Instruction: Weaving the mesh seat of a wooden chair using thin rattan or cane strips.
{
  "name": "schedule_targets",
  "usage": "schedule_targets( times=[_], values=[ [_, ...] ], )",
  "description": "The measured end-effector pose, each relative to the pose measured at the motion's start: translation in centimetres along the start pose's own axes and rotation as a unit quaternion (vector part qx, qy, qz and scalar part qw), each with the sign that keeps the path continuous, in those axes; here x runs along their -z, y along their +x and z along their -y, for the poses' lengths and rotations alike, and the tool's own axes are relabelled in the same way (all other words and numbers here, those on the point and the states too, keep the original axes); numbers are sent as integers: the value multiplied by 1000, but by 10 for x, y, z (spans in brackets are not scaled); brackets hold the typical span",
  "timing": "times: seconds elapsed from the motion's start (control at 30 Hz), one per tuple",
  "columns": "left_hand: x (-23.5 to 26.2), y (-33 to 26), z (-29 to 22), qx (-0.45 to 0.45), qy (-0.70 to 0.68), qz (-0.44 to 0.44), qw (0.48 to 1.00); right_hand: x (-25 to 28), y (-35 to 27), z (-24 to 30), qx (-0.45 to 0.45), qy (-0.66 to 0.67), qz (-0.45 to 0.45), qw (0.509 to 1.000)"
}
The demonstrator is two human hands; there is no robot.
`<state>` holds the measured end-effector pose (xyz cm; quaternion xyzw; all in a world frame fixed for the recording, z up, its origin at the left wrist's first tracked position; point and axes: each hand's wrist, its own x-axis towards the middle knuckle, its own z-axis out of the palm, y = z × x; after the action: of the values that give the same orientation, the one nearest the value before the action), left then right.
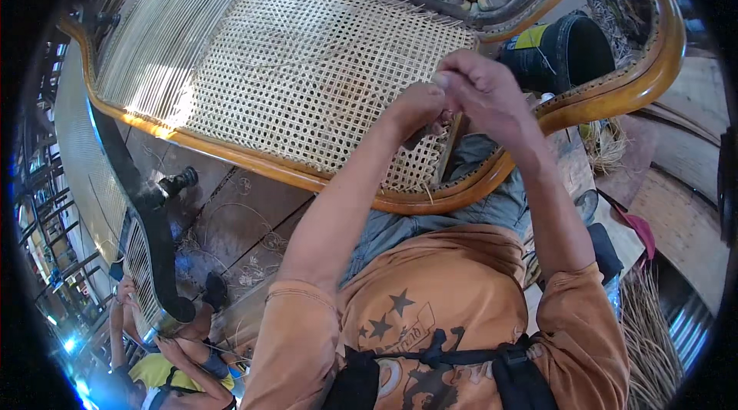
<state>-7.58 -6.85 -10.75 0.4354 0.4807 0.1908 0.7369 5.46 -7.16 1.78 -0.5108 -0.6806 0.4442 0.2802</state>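
A woven cane panel (307, 64) is stretched in a curved, varnished wooden furniture frame (254, 168) in front of me. Its left part has only parallel strands; the middle and right carry an open mesh with holes. Over the panel's right end my two hands meet. My left hand (421, 109) is closed, and a small dark piece shows under its fingers, too hidden to name. My right hand (488, 95) is closed in a pinch against the left fingertips. What it pinches is too small to make out. Loose strand ends stick out along the panel's right edge.
A black bucket (588, 49) stands at the right behind the frame's curved arm. Cane strip bundles (649, 318) and a red cloth (639, 235) lie at the right. At lower left another person (173, 368) handles a second dark frame (150, 237). Cane scraps litter the floor.
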Motion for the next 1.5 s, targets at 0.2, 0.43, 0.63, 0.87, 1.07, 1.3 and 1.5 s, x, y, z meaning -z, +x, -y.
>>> schedule_targets(
  times=[0.2,0.43,0.63,0.87,1.07,1.3,1.5],
  values=[
    [42,-22,-34,83,275,-1,958,-17,-6,-69,-172,-243,109,948],
    [15,-32,-73,-13,648,-35,761,-23,3,-73,-265,-297,123,909],
    [4,-16,-91,-7,730,32,683,-23,-1,-85,-218,-317,100,917],
    [3,-20,-99,-11,745,70,663,-14,1,-79,-179,-284,102,937],
    [-9,-7,-87,-1,743,56,667,-21,6,-87,-192,-308,116,924],
    [11,3,-76,23,680,93,727,-22,10,-63,-237,-330,142,903],
    [12,4,-72,18,678,85,730,-28,8,-68,-245,-342,127,898]
  ],
)
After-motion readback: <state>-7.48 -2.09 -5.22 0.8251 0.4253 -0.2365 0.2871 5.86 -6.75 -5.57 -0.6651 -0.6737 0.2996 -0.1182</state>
